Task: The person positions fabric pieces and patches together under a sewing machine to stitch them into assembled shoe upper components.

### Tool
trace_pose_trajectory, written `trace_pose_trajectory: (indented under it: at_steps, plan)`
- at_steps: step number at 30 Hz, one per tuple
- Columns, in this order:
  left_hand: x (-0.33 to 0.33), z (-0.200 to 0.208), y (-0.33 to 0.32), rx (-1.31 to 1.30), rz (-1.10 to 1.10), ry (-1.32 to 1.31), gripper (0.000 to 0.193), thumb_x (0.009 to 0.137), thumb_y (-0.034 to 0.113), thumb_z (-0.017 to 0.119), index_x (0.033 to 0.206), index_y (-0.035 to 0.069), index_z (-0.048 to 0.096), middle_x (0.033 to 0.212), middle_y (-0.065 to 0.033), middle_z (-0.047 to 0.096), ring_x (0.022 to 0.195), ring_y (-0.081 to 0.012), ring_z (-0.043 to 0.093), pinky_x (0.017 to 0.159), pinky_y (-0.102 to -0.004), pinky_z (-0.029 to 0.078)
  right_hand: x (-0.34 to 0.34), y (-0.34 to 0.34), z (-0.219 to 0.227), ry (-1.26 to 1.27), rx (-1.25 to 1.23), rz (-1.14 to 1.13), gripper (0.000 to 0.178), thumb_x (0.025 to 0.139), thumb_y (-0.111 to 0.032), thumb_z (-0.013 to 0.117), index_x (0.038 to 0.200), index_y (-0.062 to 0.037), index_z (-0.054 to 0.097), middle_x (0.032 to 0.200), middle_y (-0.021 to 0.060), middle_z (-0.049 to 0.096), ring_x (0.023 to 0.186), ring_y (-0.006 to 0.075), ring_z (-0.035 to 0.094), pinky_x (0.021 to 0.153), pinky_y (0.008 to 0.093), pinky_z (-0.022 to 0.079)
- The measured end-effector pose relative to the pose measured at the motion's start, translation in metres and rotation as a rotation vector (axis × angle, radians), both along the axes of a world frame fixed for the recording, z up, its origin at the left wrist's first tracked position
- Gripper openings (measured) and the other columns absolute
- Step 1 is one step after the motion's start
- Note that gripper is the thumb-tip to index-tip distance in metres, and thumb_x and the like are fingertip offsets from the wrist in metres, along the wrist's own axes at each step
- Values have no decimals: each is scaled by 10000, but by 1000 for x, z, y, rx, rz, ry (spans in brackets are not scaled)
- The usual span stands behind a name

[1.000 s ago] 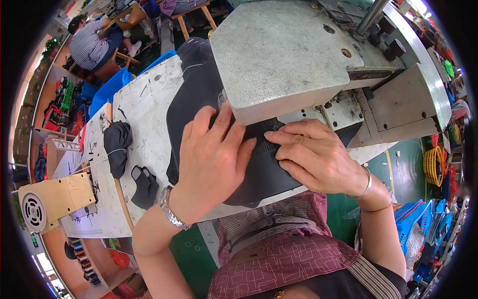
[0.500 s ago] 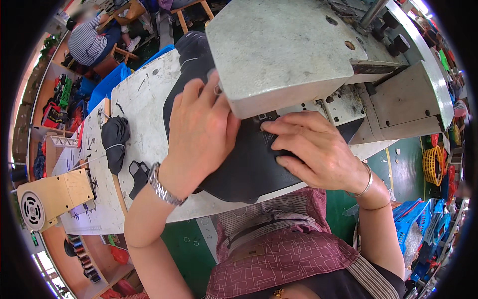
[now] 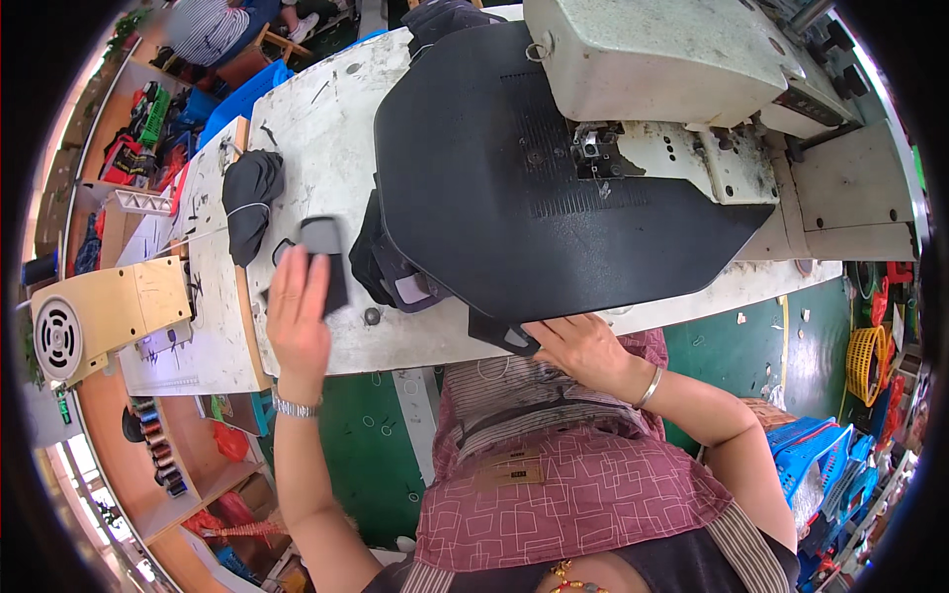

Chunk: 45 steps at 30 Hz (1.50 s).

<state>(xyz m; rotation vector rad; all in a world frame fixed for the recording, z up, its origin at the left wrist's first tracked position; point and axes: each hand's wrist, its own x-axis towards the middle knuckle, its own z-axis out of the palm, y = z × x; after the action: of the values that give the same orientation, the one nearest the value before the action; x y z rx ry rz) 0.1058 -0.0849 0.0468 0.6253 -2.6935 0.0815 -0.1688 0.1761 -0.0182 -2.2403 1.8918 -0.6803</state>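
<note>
- In the head view, the left hand [image 3: 299, 321] was over the surface [image 3: 405, 341], inside its left edge and near its near-left corner. Its fingers were stretched out and slightly parted at the tips; blur hid whether they pinched anything.
- Beneath those fingertips was a dark fabric piece [image 3: 336, 287] with a grey patch. Cloth that limp seemed best taken by one free edge — thumb below, fingers flat above — so that it would not crease.
- The right hand [image 3: 583, 351] was at the near edge of the surface, fingers close together and bent, their tips at a second dark piece [image 3: 504, 334]. The thumb was hidden, so a pinch could not be told.
- That piece jutted out from under the near edge of the black extension plate [image 3: 554, 237] of the industrial sewing machine [image 3: 662, 74]. A low, level hold looked wise there, since the plate's rim could snag or fold the cloth.
- More dark cloth [image 3: 381, 267] lay bunched below the plate's left side; keeping it apart from the held layer seemed sensible.
- Towards the surface's left edge lay a tied black bundle [image 3: 255, 198], well apart from the plate — a spot that appeared to leave the left hand room.
</note>
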Motion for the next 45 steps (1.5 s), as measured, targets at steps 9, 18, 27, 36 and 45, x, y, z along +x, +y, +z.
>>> trace_pose_trajectory:
  at_steps: [9,18,27,36,45]
  plan:
    - [-52,-53,114,339,-331,27,673,764,211,739,1353,16,476,1359,-216,511,1242,-404,485,1035,-504,400,-15,3,3,245,-166,213,339,749,-104,612,1044,62,627,1116,186,648,1084,285,622,915,343,542]
    - [-68,-77,132,391,-364,39,836,711,100,784,1418,-44,361,1246,-221,583,1179,-374,540,944,-438,468,-11,14,-7,275,-236,159,319,726,-110,615,1000,52,629,1096,185,653,1043,296,639,877,363,551]
    - [-84,-26,143,705,-192,-28,912,717,231,817,1436,-51,333,1266,-213,577,1202,-378,526,1008,-476,409,-55,55,88,-197,-309,-190,191,773,26,636,959,-14,634,926,117,707,722,241,694,614,314,558]
    - [-133,100,117,-212,-613,373,205,776,89,667,962,27,725,1048,-144,698,969,-269,638,825,-367,534,-58,41,160,-215,-537,188,189,749,-29,697,938,-25,690,1065,176,694,867,289,701,688,343,599]
    - [-171,107,76,321,-618,27,741,746,518,724,1168,-80,610,1240,-244,588,1200,-376,539,999,-458,446,-82,6,141,-232,-427,-82,356,609,135,583,940,33,665,1027,188,690,906,335,694,728,371,577]
